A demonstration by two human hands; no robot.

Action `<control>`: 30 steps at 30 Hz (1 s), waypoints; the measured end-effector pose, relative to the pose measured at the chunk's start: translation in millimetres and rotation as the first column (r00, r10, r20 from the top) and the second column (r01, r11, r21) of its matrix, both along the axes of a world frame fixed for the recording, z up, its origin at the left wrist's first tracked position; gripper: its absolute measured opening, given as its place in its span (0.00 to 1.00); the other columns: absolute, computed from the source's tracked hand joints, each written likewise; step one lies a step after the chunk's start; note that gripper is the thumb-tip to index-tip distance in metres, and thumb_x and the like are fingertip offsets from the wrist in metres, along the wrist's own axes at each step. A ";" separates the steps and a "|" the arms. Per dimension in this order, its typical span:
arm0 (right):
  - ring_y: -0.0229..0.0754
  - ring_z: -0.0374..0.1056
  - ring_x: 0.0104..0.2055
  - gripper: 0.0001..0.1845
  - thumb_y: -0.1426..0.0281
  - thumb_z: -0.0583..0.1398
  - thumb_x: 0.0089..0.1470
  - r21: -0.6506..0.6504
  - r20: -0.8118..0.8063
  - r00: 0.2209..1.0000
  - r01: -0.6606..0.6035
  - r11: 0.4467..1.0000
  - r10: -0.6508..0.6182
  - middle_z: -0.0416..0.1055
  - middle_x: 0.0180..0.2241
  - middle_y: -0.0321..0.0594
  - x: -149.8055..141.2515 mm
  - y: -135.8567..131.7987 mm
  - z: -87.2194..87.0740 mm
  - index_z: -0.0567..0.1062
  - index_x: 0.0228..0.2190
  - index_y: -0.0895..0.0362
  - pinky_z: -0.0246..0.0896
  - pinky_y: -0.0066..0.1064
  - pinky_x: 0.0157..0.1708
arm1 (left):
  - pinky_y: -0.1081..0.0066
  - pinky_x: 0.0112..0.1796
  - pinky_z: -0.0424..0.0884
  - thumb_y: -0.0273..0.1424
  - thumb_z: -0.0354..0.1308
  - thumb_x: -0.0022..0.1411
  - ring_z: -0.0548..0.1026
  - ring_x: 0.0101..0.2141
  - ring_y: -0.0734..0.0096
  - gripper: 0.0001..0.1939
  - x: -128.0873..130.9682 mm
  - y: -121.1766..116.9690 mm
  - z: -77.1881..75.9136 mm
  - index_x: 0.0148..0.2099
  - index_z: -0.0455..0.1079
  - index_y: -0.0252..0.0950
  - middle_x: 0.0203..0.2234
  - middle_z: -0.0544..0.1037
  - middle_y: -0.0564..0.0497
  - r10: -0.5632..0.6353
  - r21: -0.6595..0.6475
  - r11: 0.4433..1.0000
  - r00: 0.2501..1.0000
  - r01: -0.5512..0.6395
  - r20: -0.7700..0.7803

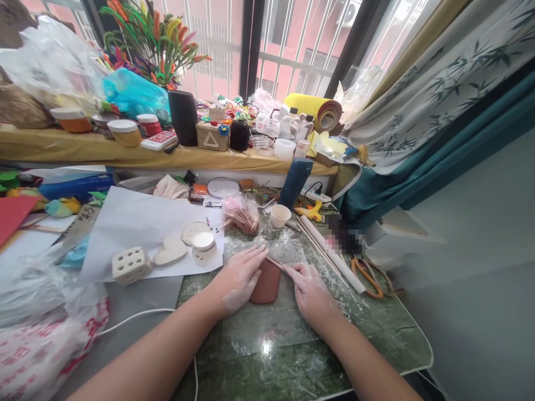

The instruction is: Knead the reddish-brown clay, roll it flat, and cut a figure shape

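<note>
Slab: one brown slab, flat on a clear sheet that lies on the counter in front of the person; the sheet probably keeps it from sticking.
Stick: one thin stick, slanting across the slab's far end between the two hands.
Right hand: this hand is closed in a pinch on the stick's near-right end, likely to steer it finely.
Left hand: this hand lies with fingers stretched and together over the slab's left side, fingertips at the stick's other end, seemingly to steady it; whether it grips, I cannot tell.
Beyond the slab: one pale cup and one clear bag with brown stuff inside, both within easy reach.
White paper: on this paper sit one jar, one heart, one round disc and one dotted block, perhaps kept there off the smeared counter.
Right side: one thick pale rod lies beside thinner sticks, too crowded to count.
</note>
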State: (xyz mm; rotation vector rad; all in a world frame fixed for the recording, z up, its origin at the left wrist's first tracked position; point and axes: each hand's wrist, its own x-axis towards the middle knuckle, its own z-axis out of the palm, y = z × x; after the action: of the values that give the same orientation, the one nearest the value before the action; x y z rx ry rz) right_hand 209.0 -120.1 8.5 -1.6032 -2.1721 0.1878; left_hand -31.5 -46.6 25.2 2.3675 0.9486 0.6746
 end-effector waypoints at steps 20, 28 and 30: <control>0.50 0.66 0.50 0.29 0.82 0.51 0.61 0.047 -0.023 0.993 -0.115 0.992 0.116 0.72 0.46 0.46 1.1 -3.3 2.4 0.69 0.61 0.54 0.66 0.48 0.53 | 0.51 0.64 0.59 0.28 0.47 0.69 0.60 0.67 0.52 0.25 7.2 -7.8 12.2 0.67 0.64 0.32 0.66 0.65 0.44 0.011 0.073 0.997 0.923 0.019 -0.385; 0.49 0.66 0.50 0.30 0.81 0.52 0.61 0.058 -0.021 0.995 -0.096 0.994 0.097 0.74 0.47 0.44 1.9 -5.1 0.4 0.66 0.62 0.53 0.67 0.45 0.52 | 0.53 0.64 0.58 0.34 0.47 0.71 0.59 0.67 0.54 0.24 5.0 -16.4 28.2 0.65 0.65 0.35 0.65 0.68 0.46 0.024 0.072 0.997 0.903 0.007 -0.429; 0.49 0.67 0.48 0.30 0.81 0.52 0.61 0.058 0.003 0.994 -0.111 0.992 0.111 0.74 0.46 0.44 1.4 -5.3 0.7 0.67 0.62 0.52 0.68 0.46 0.51 | 0.52 0.64 0.58 0.35 0.48 0.71 0.60 0.67 0.54 0.23 4.5 -18.9 30.0 0.64 0.66 0.35 0.65 0.68 0.46 0.037 0.086 0.996 0.903 0.000 -0.429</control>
State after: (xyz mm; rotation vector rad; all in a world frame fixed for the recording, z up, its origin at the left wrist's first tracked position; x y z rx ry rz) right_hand 210.4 -125.4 9.2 -1.4526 -2.2471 0.1562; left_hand -27.0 -65.5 55.2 2.6441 1.1417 0.1945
